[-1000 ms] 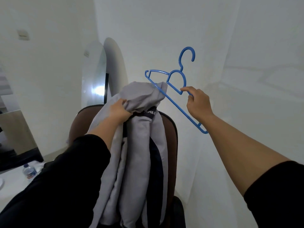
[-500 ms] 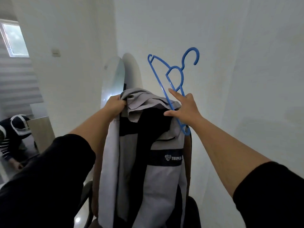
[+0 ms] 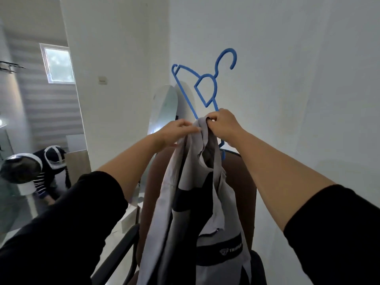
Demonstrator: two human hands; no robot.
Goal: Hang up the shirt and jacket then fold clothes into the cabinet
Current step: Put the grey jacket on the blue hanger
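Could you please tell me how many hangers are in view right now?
1: the blue hanger, raised before the white wall, held in the right hand together with the jacket. Its lower part is hidden.

Both arms reach up and forward, left hand (image 3: 176, 131) and right hand (image 3: 223, 125) pinched closed, knuckles nearly touching.

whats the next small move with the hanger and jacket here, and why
Probably work the raised end of the blue hanger into the jacket's shoulder. Both hands pinch the bunched fabric at its top. The right one also grips the hanger, whose upper arm and hook stick out bare above the cloth, so it looks not yet seated inside.
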